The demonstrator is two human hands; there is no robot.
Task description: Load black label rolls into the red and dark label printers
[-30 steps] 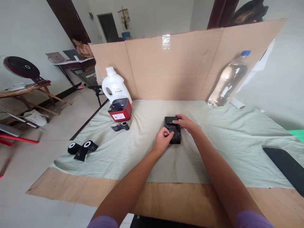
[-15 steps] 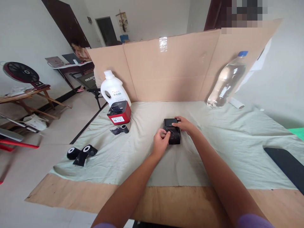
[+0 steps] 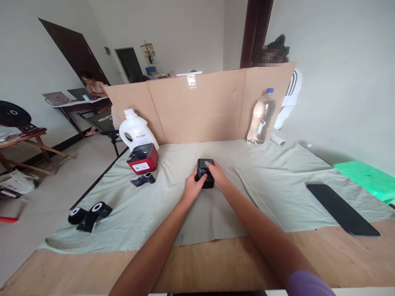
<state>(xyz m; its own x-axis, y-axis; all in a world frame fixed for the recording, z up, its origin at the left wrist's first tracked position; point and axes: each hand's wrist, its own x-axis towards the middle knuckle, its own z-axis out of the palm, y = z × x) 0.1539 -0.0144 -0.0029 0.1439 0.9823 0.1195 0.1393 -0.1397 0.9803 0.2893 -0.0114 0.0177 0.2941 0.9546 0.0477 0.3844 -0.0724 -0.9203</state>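
Observation:
A small black box-shaped device (image 3: 203, 163), which looks like a portable label printer, rests on the pale green cloth near the middle of the table. My left hand (image 3: 193, 186) is closed on its left side, with the thumb on the front part. From the right, my right hand (image 3: 217, 174) grips it, thumb laid over the top. The fingers behind its far sides are hidden. Left of my hands lie a partly unwound black roll (image 3: 149, 177) and two black rolls with white cores, one of them a roll (image 3: 101, 209) with a loose strip.
A red and black box-shaped machine (image 3: 144, 158) stands before a white jug (image 3: 138, 130). A clear bottle (image 3: 261, 117) leans against the cardboard screen (image 3: 197, 111). At right lie a dark flat slab (image 3: 342, 209) and a green stool (image 3: 365, 176). People sit beyond the screen.
The camera view has shifted right and tilted up. My left thumb now presses on the device's front, and my right hand has moved lower along its right side.

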